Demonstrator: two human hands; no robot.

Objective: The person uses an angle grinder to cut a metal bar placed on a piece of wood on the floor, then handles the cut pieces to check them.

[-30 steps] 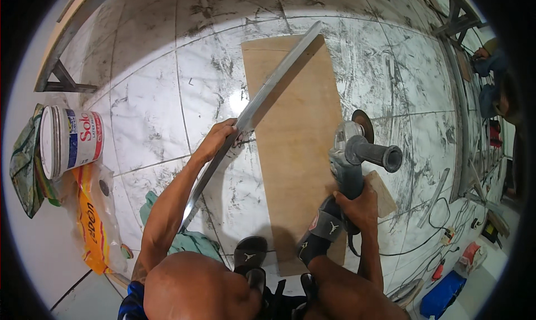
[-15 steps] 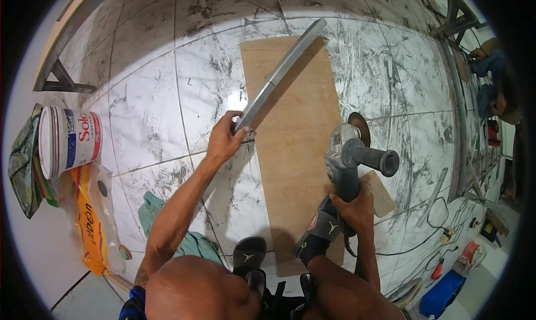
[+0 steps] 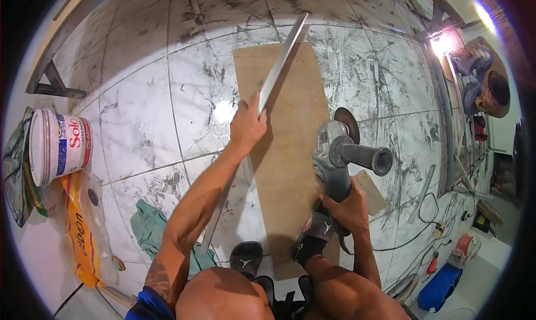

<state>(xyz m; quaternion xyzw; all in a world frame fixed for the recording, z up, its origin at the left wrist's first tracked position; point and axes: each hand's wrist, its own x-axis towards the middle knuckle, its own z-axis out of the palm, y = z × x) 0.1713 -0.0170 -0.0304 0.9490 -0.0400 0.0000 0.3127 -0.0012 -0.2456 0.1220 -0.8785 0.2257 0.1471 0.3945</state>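
Right of centre, the right hand (image 3: 348, 207) wraps round the body of the angle grinder (image 3: 336, 181), probably because its weight balances there. The brown board (image 3: 293, 175) at mid-frame likely shields the tiles (image 3: 139, 119). Farther up, the left hand (image 3: 248, 125) grasps the slanting metal bar (image 3: 281, 63), fingers closed, presumably to steady it.

A head-worn fisheye camera looks down from above the tiled floor (image 3: 137, 110).

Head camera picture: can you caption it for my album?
Left hand grips a long metal bar while the right hand holds an angle grinder.
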